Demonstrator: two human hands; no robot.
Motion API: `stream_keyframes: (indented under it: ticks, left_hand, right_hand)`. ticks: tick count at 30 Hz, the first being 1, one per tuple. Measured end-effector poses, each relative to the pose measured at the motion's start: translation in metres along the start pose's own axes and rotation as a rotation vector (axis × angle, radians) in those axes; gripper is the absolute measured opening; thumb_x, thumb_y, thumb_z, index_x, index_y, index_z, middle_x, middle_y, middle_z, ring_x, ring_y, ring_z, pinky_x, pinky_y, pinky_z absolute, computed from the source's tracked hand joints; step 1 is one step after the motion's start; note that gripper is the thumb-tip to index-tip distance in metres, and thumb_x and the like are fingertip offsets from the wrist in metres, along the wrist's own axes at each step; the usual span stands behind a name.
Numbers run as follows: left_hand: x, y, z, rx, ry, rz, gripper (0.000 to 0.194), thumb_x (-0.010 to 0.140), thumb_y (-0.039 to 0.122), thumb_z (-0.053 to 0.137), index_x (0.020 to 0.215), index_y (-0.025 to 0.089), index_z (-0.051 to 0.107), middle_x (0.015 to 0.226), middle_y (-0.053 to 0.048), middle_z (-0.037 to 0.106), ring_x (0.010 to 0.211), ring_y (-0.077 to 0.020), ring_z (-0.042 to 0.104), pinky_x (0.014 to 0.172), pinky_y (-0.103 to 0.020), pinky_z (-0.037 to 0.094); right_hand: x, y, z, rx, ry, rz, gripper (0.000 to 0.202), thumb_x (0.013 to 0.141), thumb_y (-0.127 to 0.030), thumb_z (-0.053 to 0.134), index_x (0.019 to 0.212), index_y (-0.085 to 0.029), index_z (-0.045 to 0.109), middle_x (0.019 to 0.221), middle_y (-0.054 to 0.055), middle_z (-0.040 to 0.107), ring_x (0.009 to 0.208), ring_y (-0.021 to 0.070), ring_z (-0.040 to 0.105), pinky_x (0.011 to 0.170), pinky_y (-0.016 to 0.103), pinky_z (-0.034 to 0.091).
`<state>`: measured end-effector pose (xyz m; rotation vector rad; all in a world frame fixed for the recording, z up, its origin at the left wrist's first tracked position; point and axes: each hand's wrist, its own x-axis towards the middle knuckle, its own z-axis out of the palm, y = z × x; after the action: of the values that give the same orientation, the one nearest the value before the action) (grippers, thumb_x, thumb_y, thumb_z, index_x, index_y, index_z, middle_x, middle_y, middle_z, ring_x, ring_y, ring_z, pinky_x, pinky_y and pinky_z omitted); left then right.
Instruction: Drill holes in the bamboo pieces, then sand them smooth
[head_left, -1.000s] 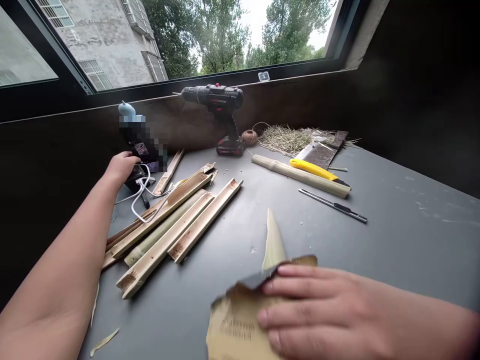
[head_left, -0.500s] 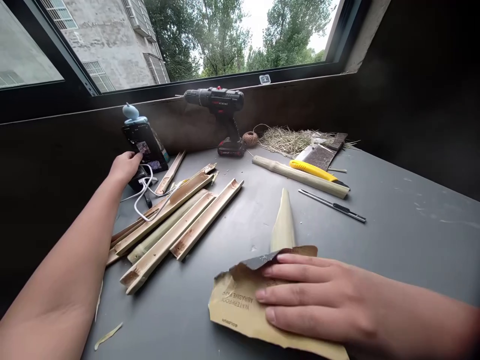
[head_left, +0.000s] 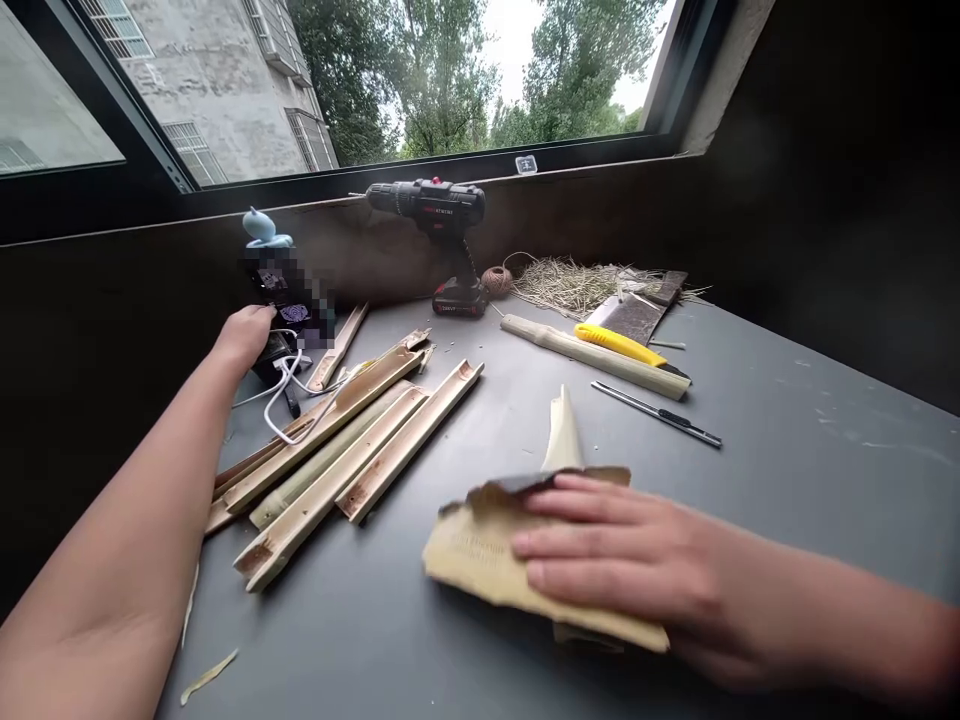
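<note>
My right hand (head_left: 622,550) lies over a creased sheet of tan sandpaper (head_left: 480,560), fingers close together on its printed back, thumb hidden. Under the sheet is a pale bamboo piece (head_left: 562,430); its narrow far end sticks out beyond the paper, and the middle is covered. At the back left, my left hand (head_left: 246,338) is at the lower left side of a propped-up phone (head_left: 289,290), which is blurred in part. The left fingers are small and partly hidden, so their grip is unclear.
Several split bamboo strips (head_left: 330,475) lie at left, near a white cable (head_left: 274,410). A power drill (head_left: 457,240) stands by the window. Twine (head_left: 496,281), dry straw (head_left: 562,284), a cleaver (head_left: 634,318), a bamboo length (head_left: 547,338), a yellow-handled tool (head_left: 619,344) and a slim cutter (head_left: 652,411) are at right.
The sandpaper's near edge has risen and tilted, and my right hand has shifted slightly away from me. The bamboo's exposed end has turned. My left hand has moved slightly left and down at the phone.
</note>
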<state>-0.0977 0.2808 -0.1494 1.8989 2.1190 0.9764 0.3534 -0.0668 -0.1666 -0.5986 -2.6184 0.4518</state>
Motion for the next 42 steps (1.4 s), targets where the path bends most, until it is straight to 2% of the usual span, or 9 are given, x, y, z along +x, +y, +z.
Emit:
stream_keyframes:
  ticks: [7,11,15,20,25,29,31,38,42]
  left_hand:
    - [-0.009,0.005,0.000,0.009,-0.070,-0.045,0.033,0.095,0.036,0.060,0.119,0.013,0.061,0.116,-0.009,0.063,0.102,-0.0211,0.063,0.089,-0.043,0.054]
    - [-0.011,0.007,-0.002,0.021,-0.074,-0.041,0.034,0.095,0.036,0.061,0.120,0.014,0.061,0.117,-0.009,0.063,0.103,-0.0215,0.063,0.090,-0.043,0.054]
    - [-0.009,0.005,-0.002,0.026,-0.038,-0.041,0.034,0.095,0.038,0.059,0.119,0.014,0.061,0.117,-0.009,0.063,0.104,-0.0218,0.063,0.091,-0.044,0.053]
    - [-0.005,-0.001,0.000,0.012,0.000,-0.015,0.034,0.096,0.039,0.058,0.118,0.014,0.061,0.118,-0.010,0.063,0.106,-0.0225,0.062,0.092,-0.045,0.053]
    - [-0.004,-0.003,0.001,0.009,0.008,-0.024,0.035,0.096,0.039,0.058,0.120,0.014,0.061,0.120,-0.010,0.062,0.107,-0.0229,0.062,0.093,-0.045,0.052]
    - [-0.004,0.000,-0.001,0.008,0.006,-0.031,0.036,0.096,0.039,0.058,0.122,0.014,0.060,0.123,-0.010,0.061,0.109,-0.0234,0.061,0.094,-0.046,0.052]
    - [-0.004,0.001,-0.001,0.009,0.003,-0.036,0.037,0.096,0.039,0.058,0.122,0.014,0.060,0.124,-0.011,0.061,0.110,-0.0236,0.061,0.094,-0.046,0.052]
    - [-0.009,0.006,-0.002,0.006,-0.077,-0.037,0.034,0.095,0.036,0.061,0.119,0.014,0.061,0.118,-0.009,0.063,0.103,-0.0216,0.063,0.089,-0.043,0.054]
    - [-0.009,0.005,-0.002,-0.006,-0.045,-0.050,0.034,0.095,0.038,0.059,0.119,0.014,0.061,0.118,-0.010,0.063,0.104,-0.0218,0.063,0.090,-0.043,0.054]
  right_hand:
    - [0.001,0.001,-0.001,-0.044,0.073,0.084,0.047,0.096,-0.013,0.040,0.142,-0.017,0.052,0.145,0.010,0.056,0.147,0.0195,0.033,0.122,0.039,0.025]
    - [0.003,-0.005,0.001,0.098,-0.021,-0.042,0.045,0.096,-0.021,0.041,0.139,-0.014,0.053,0.143,0.010,0.058,0.142,0.0200,0.042,0.122,0.037,0.025]
    - [0.004,-0.007,0.000,-0.070,0.087,0.097,0.049,0.092,-0.009,0.042,0.140,-0.017,0.052,0.145,0.009,0.056,0.146,0.0199,0.035,0.123,0.040,0.024]
    - [0.004,-0.010,0.002,-0.048,0.016,0.031,0.044,0.096,-0.022,0.046,0.139,-0.016,0.053,0.142,0.008,0.059,0.143,0.0217,0.041,0.123,0.039,0.025]
    - [0.000,-0.001,0.001,-0.201,0.189,0.245,0.047,0.092,-0.007,0.042,0.135,-0.020,0.057,0.139,0.009,0.062,0.143,0.0232,0.041,0.120,0.047,0.031]
    - [0.005,-0.015,0.002,-0.128,0.069,0.030,0.043,0.094,-0.017,0.047,0.135,-0.009,0.057,0.141,0.014,0.058,0.141,0.0229,0.044,0.121,0.037,0.030]
    - [0.006,-0.018,0.000,-0.124,0.064,0.037,0.046,0.093,-0.013,0.046,0.138,-0.012,0.056,0.142,0.013,0.058,0.142,0.0226,0.043,0.121,0.038,0.030]
    - [-0.004,0.015,-0.011,-0.084,-0.005,0.044,0.052,0.093,-0.012,0.045,0.144,-0.020,0.050,0.145,0.010,0.056,0.144,0.0236,0.040,0.120,0.045,0.029]
    - [-0.008,0.024,-0.011,-0.128,0.110,0.199,0.052,0.094,-0.010,0.042,0.143,-0.025,0.052,0.144,0.008,0.057,0.143,0.0231,0.040,0.118,0.048,0.033]
